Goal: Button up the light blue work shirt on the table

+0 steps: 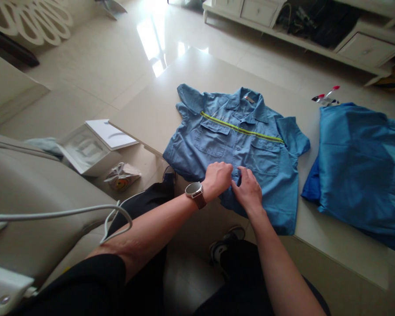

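A light blue short-sleeved work shirt (217, 140) with a yellow-green stripe across the chest lies face up on a pale low table (158, 105). Both hands meet at the shirt's lower front, along the button line. My left hand (218, 177), with a watch on its wrist, has its fingers curled and pinched on the fabric. My right hand (248, 189) also pinches the cloth right beside it. What the fingertips grip exactly is hidden under the hands.
A pile of brighter blue garments (358, 166) lies on the table to the right, with small red-tipped items (325, 96) behind it. An open white box (92, 149) and a wrapper sit on the floor at left. A beige sofa (36, 197) and white cable are near me.
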`<state>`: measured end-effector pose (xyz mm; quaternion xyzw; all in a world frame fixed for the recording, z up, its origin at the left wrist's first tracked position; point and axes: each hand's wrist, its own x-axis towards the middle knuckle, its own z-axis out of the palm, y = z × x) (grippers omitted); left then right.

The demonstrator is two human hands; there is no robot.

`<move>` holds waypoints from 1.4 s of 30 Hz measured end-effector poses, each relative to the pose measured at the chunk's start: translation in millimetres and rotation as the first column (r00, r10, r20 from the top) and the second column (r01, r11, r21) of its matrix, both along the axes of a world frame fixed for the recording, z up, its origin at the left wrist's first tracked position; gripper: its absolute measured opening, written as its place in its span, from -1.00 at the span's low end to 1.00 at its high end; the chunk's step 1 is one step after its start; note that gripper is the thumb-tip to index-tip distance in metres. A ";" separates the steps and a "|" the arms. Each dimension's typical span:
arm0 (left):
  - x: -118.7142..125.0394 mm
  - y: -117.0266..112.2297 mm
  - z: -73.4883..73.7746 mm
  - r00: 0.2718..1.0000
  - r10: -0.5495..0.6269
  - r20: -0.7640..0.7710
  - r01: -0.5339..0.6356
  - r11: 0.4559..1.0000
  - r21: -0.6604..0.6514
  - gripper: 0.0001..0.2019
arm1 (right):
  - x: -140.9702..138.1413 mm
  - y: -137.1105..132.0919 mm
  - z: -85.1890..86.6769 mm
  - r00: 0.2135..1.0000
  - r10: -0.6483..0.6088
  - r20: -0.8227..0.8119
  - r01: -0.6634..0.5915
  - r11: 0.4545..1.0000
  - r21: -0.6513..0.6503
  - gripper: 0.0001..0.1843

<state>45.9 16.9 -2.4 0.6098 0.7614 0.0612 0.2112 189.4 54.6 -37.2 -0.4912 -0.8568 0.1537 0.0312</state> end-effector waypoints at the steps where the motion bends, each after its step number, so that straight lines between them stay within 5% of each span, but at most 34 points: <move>1: 0.0 0.0 -0.7 1.000 0.002 -0.001 -0.002 1.000 0.003 -0.74 | 0.1 -0.1 -0.1 1.000 0.026 -0.004 -0.026 1.000 -0.002 -0.54; 13: -0.3 -0.5 -1.0 1.000 0.011 0.009 -0.012 1.000 0.011 -0.72 | 7.1 10.8 -13.9 0.980 0.014 -0.200 -0.038 0.993 -0.114 -0.49; 19: -0.2 0.1 -3.3 1.000 -0.015 0.007 0.015 1.000 0.014 -0.74 | 6.9 11.2 -10.4 0.955 -0.012 -0.297 -0.017 0.995 -0.096 -0.58; 30: 2.5 4.5 -30.6 0.991 -0.074 0.114 0.064 0.994 0.093 -0.70 | 6.8 11.8 -1.5 0.927 -0.138 -0.349 0.095 0.986 -0.138 -0.63; 42: 8.2 4.5 -32.6 0.987 -0.069 0.144 0.062 0.997 0.051 -0.77 | 10.1 12.9 1.0 0.898 -0.150 -0.413 0.087 0.982 -0.166 -0.66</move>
